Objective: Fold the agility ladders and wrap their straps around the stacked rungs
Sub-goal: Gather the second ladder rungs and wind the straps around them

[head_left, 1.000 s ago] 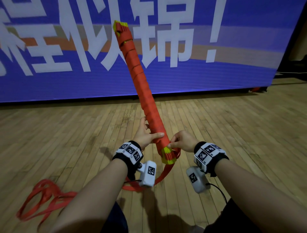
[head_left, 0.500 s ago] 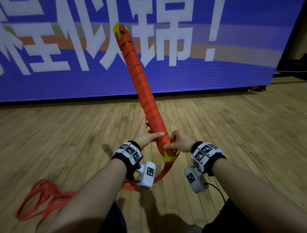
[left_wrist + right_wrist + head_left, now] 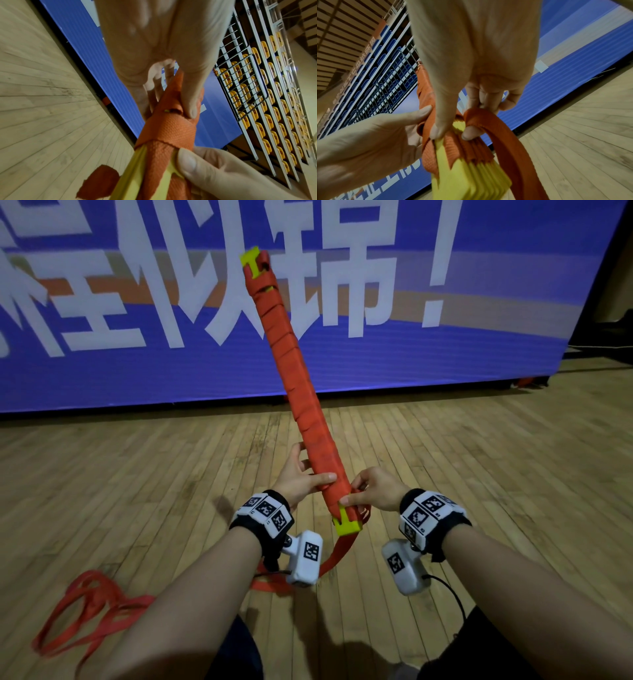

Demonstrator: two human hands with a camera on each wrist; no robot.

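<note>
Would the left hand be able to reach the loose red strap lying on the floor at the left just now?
Probably not yet. The left hand grips the wrapped rung bundle and is holding it up, while the loose strap pile lies on the floor apart from it. The path looks unobstructed, but the hand would have to let go first.
</note>
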